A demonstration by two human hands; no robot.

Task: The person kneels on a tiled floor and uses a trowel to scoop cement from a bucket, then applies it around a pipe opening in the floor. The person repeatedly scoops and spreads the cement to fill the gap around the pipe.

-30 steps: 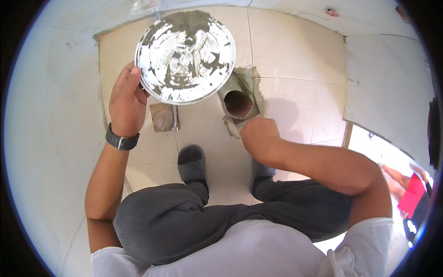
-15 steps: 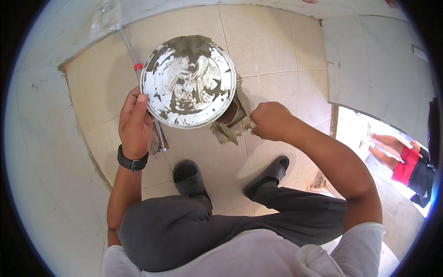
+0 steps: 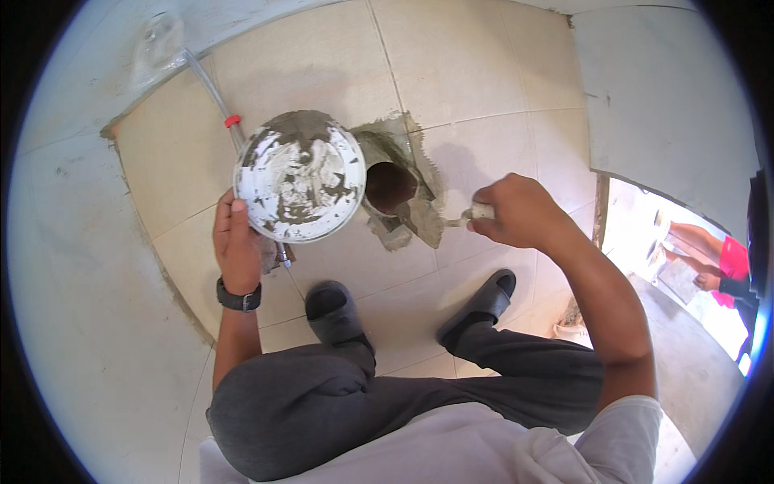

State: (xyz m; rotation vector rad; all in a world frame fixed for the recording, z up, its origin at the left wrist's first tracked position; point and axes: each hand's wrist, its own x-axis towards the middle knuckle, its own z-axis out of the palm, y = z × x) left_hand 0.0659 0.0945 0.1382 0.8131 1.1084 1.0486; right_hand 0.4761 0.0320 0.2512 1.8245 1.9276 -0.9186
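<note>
My left hand [image 3: 235,246] grips a round white lid [image 3: 302,189] by its lower left rim, thumb on top. Wet grey mortar [image 3: 302,125] is heaped along the lid's far edge and smeared in patches over its face. My right hand [image 3: 520,211] is closed round the pale handle of a small trowel [image 3: 481,211]. Its blade points left and blends with the grey mortar by the floor hole, so its outline is hard to make out. The round, dark pipe hole [image 3: 391,188] lies between my hands, ringed by rough cement [image 3: 419,149] and broken tile edges.
Beige tiles [image 3: 459,73] cover the floor. A grey tube with a red ring [image 3: 232,121] runs behind the lid to the left wall. My sandals [image 3: 334,315] stand below the hole. At the right, another person [image 3: 730,262] is visible through an opening.
The lid has dropped lower and shifted slightly left, uncovering the pipe hole. My right hand has moved right, and the trowel handle now shows in it.
</note>
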